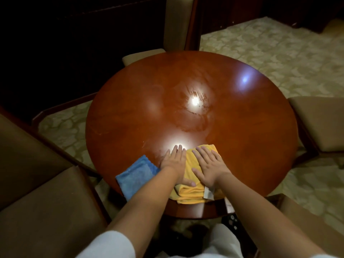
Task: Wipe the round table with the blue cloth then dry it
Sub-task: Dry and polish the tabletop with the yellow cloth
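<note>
The round wooden table (232,112) fills the middle of the view, its glossy top showing wet streaks near the centre. A folded blue cloth (135,175) lies at the near left edge, partly hanging over the rim. A folded yellow cloth (190,190) lies at the near edge beside it. My left hand (175,161) lies flat with straight fingers, partly on the yellow cloth's left side and partly on the bare wood. My right hand (210,166) presses flat on top of the yellow cloth, fingers spread.
Upholstered chairs ring the table: one at the left (46,202), one at the far side (176,25), one at the right (320,123). Patterned carpet (279,49) covers the floor. My white-trousered legs (223,241) stand against the near edge.
</note>
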Demonstrator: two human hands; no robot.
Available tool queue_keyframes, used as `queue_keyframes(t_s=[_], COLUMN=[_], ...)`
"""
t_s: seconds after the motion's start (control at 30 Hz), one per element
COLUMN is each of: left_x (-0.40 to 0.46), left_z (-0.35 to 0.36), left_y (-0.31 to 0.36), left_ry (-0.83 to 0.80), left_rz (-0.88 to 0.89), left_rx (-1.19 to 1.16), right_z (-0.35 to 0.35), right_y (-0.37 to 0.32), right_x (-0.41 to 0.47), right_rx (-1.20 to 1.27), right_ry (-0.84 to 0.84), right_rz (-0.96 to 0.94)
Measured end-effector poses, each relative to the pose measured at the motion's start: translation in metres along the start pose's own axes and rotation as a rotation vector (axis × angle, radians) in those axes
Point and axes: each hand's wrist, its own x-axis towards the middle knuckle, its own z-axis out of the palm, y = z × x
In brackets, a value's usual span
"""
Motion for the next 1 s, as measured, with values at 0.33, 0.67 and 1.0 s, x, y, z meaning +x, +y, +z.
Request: queue_keyframes(t_s=[0.33, 0.67, 1.0], left_x=[-0.017, -0.007, -0.006], left_z=[0.001, 0.007, -0.007], left_y=[0.009, 0.023, 0.028], left_ry=[0.159, 0.003, 0.108], left_rz=[-0.014, 0.013, 0.029], left_rx=[0.092, 0.067, 0.077], right_z=[-0.009, 0.012, 0.011], right_y=[0.004, 0.014, 0.024], right_x=[-0.002, -0.025, -0.025], right_rx=[-0.020, 0.016, 0.028], right_ry=[-0.038, 0.089, 0.121], right_rz=[-0.042, -0.015, -0.049])
